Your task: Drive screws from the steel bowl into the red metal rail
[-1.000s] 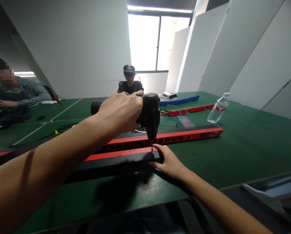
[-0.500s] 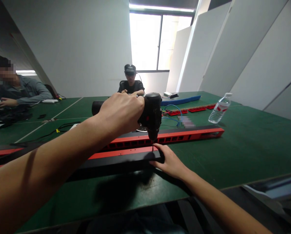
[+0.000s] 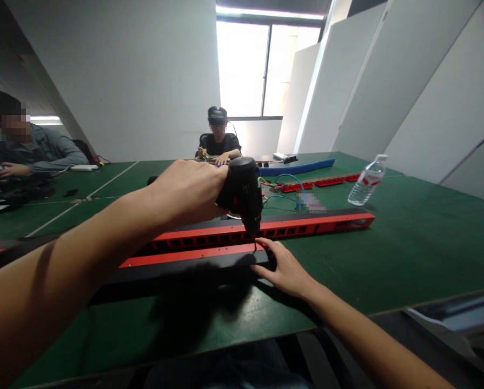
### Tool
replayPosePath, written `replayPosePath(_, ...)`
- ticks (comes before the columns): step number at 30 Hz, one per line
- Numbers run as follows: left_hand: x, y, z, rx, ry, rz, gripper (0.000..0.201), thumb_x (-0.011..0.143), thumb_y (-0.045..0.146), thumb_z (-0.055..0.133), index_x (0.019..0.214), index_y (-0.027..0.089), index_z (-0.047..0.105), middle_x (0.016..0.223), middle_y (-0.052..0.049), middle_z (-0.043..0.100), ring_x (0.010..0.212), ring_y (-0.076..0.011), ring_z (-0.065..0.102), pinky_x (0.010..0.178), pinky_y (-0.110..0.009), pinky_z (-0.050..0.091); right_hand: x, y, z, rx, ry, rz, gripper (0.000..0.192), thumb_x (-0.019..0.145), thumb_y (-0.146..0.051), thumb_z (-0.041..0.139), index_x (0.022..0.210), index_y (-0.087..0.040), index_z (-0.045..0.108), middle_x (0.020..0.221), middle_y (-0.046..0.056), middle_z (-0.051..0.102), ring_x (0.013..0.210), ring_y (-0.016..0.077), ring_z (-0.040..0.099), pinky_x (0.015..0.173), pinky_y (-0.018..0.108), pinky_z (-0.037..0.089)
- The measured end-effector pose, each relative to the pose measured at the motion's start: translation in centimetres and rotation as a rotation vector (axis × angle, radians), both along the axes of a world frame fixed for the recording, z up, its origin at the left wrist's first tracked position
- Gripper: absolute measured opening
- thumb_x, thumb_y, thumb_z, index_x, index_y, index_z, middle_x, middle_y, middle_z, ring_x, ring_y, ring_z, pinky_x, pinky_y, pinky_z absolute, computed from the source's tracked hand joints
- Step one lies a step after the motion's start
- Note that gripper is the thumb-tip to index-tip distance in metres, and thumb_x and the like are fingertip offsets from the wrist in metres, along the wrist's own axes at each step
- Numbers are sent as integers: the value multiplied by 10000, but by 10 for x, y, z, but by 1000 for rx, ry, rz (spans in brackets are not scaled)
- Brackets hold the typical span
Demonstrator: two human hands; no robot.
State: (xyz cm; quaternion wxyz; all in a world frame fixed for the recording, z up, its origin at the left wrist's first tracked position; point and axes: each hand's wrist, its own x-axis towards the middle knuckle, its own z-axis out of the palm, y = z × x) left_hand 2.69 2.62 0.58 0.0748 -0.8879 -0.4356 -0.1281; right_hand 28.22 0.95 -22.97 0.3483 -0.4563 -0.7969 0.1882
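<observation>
My left hand (image 3: 187, 186) is wrapped round the grip of a black cordless power screwdriver (image 3: 245, 189), which points downward and leans a little. Its bit meets the top of a long red-and-black bar (image 3: 221, 263) near the right end. At that end my right hand (image 3: 284, 269) grips the bar, thumb on the near side and fingers over the top. Whether a screw sits under the bit is too small to tell. Just behind lies a second red-and-black bar (image 3: 331, 222) with a row of square openings, partly hidden by my left hand and the screwdriver.
A clear water bottle (image 3: 365, 182) stands on the green table (image 3: 412, 243) at the right. Beyond the bars lie red strips (image 3: 335, 182), thin wires (image 3: 272, 200) and a blue strip (image 3: 302, 168). One person (image 3: 219, 141) sits opposite, another (image 3: 51, 146) at the far left.
The screwdriver's body has tipped and shifted left with my left hand, while its bit stays at nearly the same spot. My right hand keeps its hold on the bar's end.
</observation>
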Motion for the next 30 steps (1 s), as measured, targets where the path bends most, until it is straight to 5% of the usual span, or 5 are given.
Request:
replayPosePath(7, -42, -1, -10, -341, -68, 25, 265, 777, 494, 757, 870, 257, 827, 710, -70, 714, 596, -241, 609, 583, -316, 351, -1, 1, 7, 80, 102, 42, 319, 955, -387, 646, 1244, -264, 702, 1303, 95, 672, 1252, 264, 587, 1092, 451, 453)
replayPosePath(15, -75, -18, -67, -522, -558, 131, 439, 743, 441, 817, 1148, 274, 800, 988, -51, 808, 898, -326, 722, 750, -332, 550, -3, 29, 32, -161, 183, 106, 158, 860, -353, 747, 897, -206, 792, 1092, 97, 756, 1042, 254, 696, 961, 396, 520)
replayPosePath(21, -100, -8, -98, -637, -857, 206, 479, 675, 388, 887, 1102, 193, 797, 980, -99, 799, 945, -335, 708, 803, -364, 577, 1, 44, 52, -228, 83, 150, 216, 878, -391, 710, 853, -186, 770, 907, 67, 778, 848, 215, 704, 791, 322, 518)
replayPosePath(25, -104, -5, -127, -833, -1139, 343, 367, 741, 416, 845, 985, 151, 771, 789, -81, 733, 680, -218, 661, 555, -259, 528, 2, 66, 59, -136, 45, 13, 318, 932, -457, 624, 842, -172, 734, 821, 53, 746, 729, 184, 650, 672, 293, 465)
replayPosePath(30, -90, -10, -153, -1068, -1588, 203, 195, 746, 228, 825, 880, 129, 724, 806, -79, 699, 674, -163, 658, 578, -215, 538, -10, 118, 64, 70, -96, -147, 185, 905, -346, 669, 837, -182, 720, 830, 57, 742, 732, 186, 639, 682, 298, 453)
